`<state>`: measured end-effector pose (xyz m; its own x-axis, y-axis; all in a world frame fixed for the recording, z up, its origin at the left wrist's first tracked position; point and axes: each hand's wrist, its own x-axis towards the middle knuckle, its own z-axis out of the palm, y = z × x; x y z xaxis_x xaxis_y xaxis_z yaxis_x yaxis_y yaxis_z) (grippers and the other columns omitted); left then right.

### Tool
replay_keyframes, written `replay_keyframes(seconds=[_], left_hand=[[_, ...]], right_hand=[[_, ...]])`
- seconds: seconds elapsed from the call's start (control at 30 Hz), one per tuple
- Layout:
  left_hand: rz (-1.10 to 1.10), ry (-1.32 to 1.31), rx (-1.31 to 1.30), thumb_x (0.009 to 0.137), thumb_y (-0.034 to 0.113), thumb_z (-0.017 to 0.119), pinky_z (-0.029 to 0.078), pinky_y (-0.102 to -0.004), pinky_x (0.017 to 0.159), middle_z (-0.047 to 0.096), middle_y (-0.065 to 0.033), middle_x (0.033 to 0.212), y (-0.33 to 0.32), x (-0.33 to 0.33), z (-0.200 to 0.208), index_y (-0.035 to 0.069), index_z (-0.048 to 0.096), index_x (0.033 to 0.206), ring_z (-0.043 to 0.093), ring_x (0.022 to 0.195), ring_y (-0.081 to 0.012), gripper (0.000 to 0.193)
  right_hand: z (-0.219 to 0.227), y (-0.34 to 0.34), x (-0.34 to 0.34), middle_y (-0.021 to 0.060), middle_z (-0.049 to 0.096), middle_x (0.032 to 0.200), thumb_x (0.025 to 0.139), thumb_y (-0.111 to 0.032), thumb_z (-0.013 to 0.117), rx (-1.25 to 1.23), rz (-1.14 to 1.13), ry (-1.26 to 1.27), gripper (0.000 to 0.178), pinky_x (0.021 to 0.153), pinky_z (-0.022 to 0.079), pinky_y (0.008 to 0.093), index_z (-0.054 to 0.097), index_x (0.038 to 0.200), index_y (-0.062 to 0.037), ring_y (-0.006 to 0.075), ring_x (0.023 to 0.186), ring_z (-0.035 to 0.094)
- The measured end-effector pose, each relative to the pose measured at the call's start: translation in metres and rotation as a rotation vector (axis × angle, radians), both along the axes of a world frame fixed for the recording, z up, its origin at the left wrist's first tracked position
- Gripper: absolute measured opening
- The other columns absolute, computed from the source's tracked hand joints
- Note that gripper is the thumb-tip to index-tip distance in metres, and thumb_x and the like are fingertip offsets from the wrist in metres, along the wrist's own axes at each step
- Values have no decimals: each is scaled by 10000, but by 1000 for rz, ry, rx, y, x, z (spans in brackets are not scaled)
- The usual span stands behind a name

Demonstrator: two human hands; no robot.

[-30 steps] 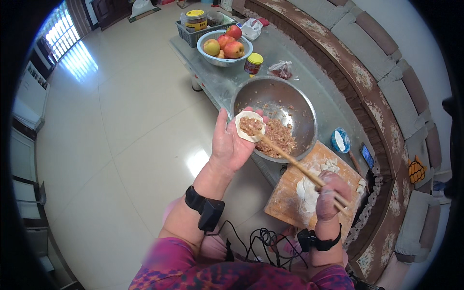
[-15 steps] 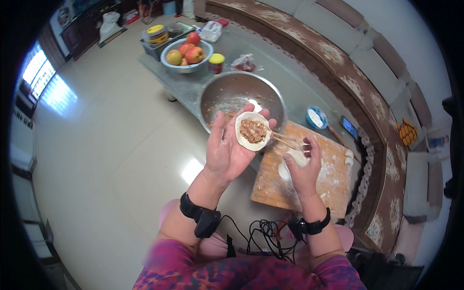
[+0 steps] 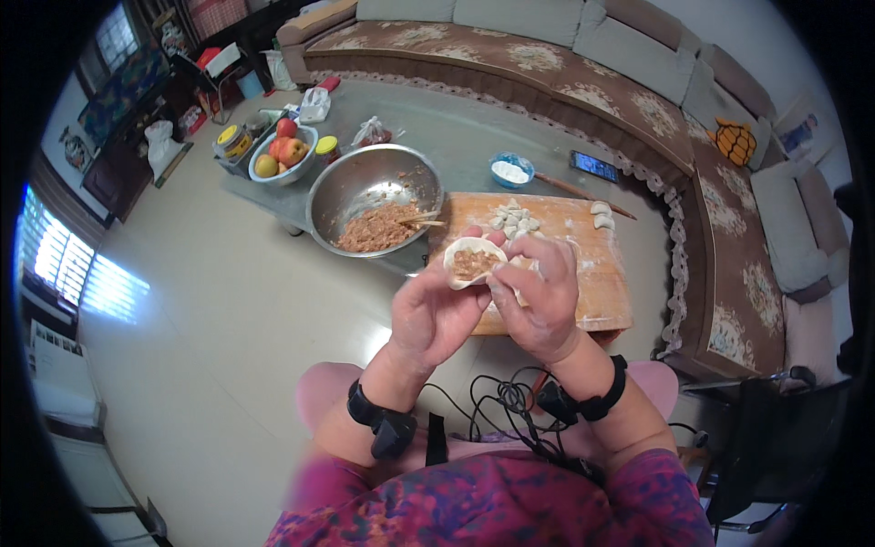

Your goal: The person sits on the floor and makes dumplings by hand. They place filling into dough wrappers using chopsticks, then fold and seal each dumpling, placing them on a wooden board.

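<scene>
Nearest, short of the wooden board (image 3: 597, 296): black wrist straps (image 3: 392, 438) are carrying dark boxes on both arms. Left hand (image 3: 437, 314) is cupping a round dough wrapper (image 3: 469, 244) at the board's left edge as seen, fingers supporting from behind, thumb lying along the wrapper's left side. Right hand (image 3: 542, 296) is bending in across the board's near part, thumb and fingertips pinching the wrapper's right edge. Wrapper is hanging between the two, clear of the board, filled face pointing up toward the wearer; long axis is showing only faintly, running left to right; rim is curling up around brown filling (image 3: 474, 264).

Board is bearing flour smears. Small pale dough pieces (image 3: 513, 221) are clustering on its far left part; white shaped pieces (image 3: 602, 215) are sitting in a short row at its far right corner.

Left of the board, a steel bowl (image 3: 365, 173) is holding minced meat (image 3: 375, 228), chopsticks (image 3: 422, 220) leaning there, ends pointing boardward.

Beyond the board's far edge, a rolling pin (image 3: 583, 195) is lying aslant; a blue bowl (image 3: 510, 185) is holding white powder (image 3: 511, 170); a phone (image 3: 594, 166) is glowing. Well beyond, leftward, apples (image 3: 292, 151) are filling a basin (image 3: 311, 150) on the counter (image 3: 433, 118). Farthest from the board, a sofa (image 3: 538, 55) is curving around.
</scene>
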<state>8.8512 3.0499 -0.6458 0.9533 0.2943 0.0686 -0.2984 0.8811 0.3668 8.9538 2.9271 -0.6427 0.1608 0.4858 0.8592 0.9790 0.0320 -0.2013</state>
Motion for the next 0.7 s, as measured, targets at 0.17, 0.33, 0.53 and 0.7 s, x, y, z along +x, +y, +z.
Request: replay_keyframes(seconds=[0.17,0.33,0.53,0.7], left_hand=[[41,94,270,767,-147,514,465,-401,1006,559,-120,1245,-158,-4,24,45,422,1372,576,1145,-263,642],[173,-5,212,777,-133,495,436,-440,1059,576,-118,1266,-192,-18,53,54,441,1340,571,1192,-279,596],[214,-73,203,758,-128,516,402,-460,1094,569,-81,1300,-185,-33,50,78,456,1343,511,1273,-266,623],[209,-113,233,755,-129,516,381,-458,1103,568,-70,1306,-207,-43,58,96,459,1353,488,1296,-267,642]], right_hand=[[48,-145,-11,96,583,978,696,-56,734,88,-34,230,191,747,436,403,639,861,-68,283,840,562],[75,-191,-40,97,606,874,718,-98,763,69,-7,386,205,651,464,374,638,872,-47,275,729,580],[80,-187,-55,102,624,793,767,-94,759,-72,85,616,165,613,472,351,647,863,-21,262,686,600],[85,-204,-64,104,621,788,789,-77,732,-36,86,560,125,613,467,374,642,854,-19,291,698,604]])
